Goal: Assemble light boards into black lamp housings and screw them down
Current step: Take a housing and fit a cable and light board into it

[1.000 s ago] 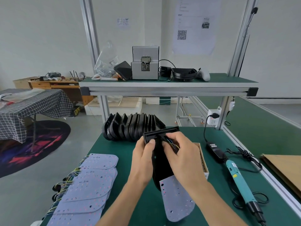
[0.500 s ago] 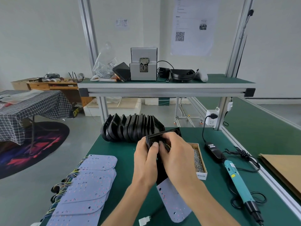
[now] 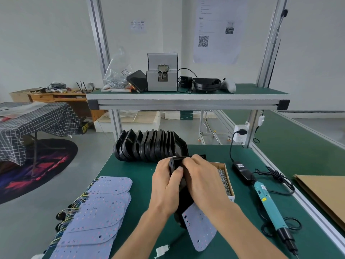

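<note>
I hold one black lamp housing (image 3: 183, 195) upright over the green bench. My left hand (image 3: 166, 186) grips its left side, thumb on the top edge. My right hand (image 3: 202, 181) is curled over its upper right part, fingers at the top rim. A pale lilac light board (image 3: 200, 228) hangs out of the housing's lower end, tilted. A white connector (image 3: 161, 250) on a thin wire lies below it on the bench.
A row of black housings (image 3: 149, 146) stands behind my hands. Stacked light boards (image 3: 97, 215) with coloured wires lie at left. An open box of screws (image 3: 225, 181) sits beside my right hand. A teal electric screwdriver (image 3: 270, 210) and its adapter (image 3: 242, 171) lie at right.
Both hands drew closer together at the housing's top. The wires seen between my fingers are now covered. The white connector has come into view on the bench below.
</note>
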Demonstrator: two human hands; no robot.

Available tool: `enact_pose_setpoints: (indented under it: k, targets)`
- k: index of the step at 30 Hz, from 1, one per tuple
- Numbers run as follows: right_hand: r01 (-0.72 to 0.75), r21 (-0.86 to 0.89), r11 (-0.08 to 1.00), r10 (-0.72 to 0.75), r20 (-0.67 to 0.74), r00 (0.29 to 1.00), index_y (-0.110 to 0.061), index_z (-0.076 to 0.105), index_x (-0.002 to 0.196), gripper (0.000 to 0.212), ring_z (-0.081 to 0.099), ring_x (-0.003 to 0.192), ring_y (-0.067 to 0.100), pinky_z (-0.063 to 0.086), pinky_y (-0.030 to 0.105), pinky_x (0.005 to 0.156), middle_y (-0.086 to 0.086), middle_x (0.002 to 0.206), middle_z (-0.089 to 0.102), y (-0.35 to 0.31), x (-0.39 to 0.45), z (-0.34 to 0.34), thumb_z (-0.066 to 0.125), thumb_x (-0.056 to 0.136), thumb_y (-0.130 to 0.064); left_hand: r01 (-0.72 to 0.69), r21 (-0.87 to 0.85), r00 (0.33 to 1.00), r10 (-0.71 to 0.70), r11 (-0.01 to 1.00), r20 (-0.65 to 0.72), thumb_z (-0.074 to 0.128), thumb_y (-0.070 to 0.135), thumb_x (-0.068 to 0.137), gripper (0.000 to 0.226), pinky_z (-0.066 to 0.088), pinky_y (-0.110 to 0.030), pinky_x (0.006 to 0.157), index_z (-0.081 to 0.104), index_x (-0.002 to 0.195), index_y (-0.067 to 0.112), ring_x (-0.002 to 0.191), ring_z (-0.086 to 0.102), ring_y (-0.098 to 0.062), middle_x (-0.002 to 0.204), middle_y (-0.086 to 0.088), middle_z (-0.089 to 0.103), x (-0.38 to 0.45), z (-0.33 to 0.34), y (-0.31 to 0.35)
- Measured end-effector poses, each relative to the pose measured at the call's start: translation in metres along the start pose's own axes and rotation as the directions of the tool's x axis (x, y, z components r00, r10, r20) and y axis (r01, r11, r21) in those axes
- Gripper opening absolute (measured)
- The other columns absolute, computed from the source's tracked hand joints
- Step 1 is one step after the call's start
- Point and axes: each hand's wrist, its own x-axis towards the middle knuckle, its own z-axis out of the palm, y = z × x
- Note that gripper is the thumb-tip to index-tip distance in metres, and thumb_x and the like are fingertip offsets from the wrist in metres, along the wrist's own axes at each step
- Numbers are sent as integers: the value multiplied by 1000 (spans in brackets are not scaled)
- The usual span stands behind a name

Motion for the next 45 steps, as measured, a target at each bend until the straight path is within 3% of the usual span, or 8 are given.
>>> enact_pose_setpoints:
  k: [8, 19, 22, 25, 30, 34, 40, 45]
  targets:
    - [-164, 414, 895, 184, -8, 983, -29, 70, 112, 16, 68, 94, 3, 54, 30, 85, -18, 100, 75, 15, -6, -11, 65, 100, -19, -28, -70, 999, 30, 997, 33, 48, 39, 88, 28, 51, -43, 79, 68, 98, 23, 83, 60, -15, 90, -1, 70, 0, 1, 5]
    - [-71, 297, 952, 114, -129, 985, -29, 75, 103, 17, 63, 91, 12, 50, 46, 83, -17, 98, 63, -1, -4, -1, 63, 97, -17, -166, -17, 986, 166, 986, 7, 51, 36, 82, 44, 51, -34, 96, 69, 119, 20, 113, 66, -19, 117, 0, 72, 2, 1, 13]
    - [-13, 165, 986, 15, -7, 1000, -38, 65, 117, 19, 48, 101, 5, 40, 44, 96, -24, 96, 45, -1, -11, 5, 54, 102, -33, -78, -115, 997, 79, 990, 8, 51, 37, 82, 40, 52, -30, 86, 70, 112, 20, 98, 68, -14, 103, 2, 75, 7, -2, 10]
    - [5, 134, 991, 12, -125, 992, -36, 66, 124, 26, 53, 102, 5, 38, 42, 96, -23, 100, 53, 5, -19, 1, 53, 101, -34, 1, -150, 1000, 2, 989, 18, 51, 36, 84, 29, 53, -34, 81, 69, 101, 20, 91, 65, -20, 97, -5, 72, 9, -2, 8]
    - [-103, 372, 922, 200, -233, 952, -27, 65, 134, 36, 54, 125, 3, 41, 37, 110, -17, 129, 55, 34, -24, -15, 62, 100, -40, 213, -390, 976, -208, 896, 56, 63, 43, 76, 61, 43, -54, 112, 66, 125, 5, 128, 59, -32, 132, -22, 65, 11, -7, 3]
    - [-266, 532, 804, 291, 39, 956, -38, 55, 140, 46, 59, 121, -2, 47, 29, 105, -22, 127, 63, 59, -35, -29, 70, 96, -39, 344, -464, 937, -327, 816, 120, 67, 47, 65, 28, 56, -31, 74, 76, 76, 23, 81, 68, -19, 89, -5, 75, 14, -10, 2]
    - [153, 50, 987, -147, -105, 984, -27, 57, 144, 53, 43, 130, 14, 32, 32, 112, -16, 145, 52, 55, -48, -41, 61, 95, -44, 452, -485, 890, -414, 748, 192, 61, 43, 77, 31, 52, -36, 78, 72, 77, 14, 79, 64, -25, 87, -11, 70, 23, -13, 4]
    - [312, -125, 942, -263, 308, 915, -42, 52, 145, 55, 44, 123, 10, 27, 40, 103, -26, 121, 58, 40, -33, -53, 54, 94, -62, 486, -504, 873, -367, 714, 321, 51, 33, 89, 35, 56, -27, 60, 74, 71, 15, 65, 67, -21, 77, -9, 71, 23, -11, 11]
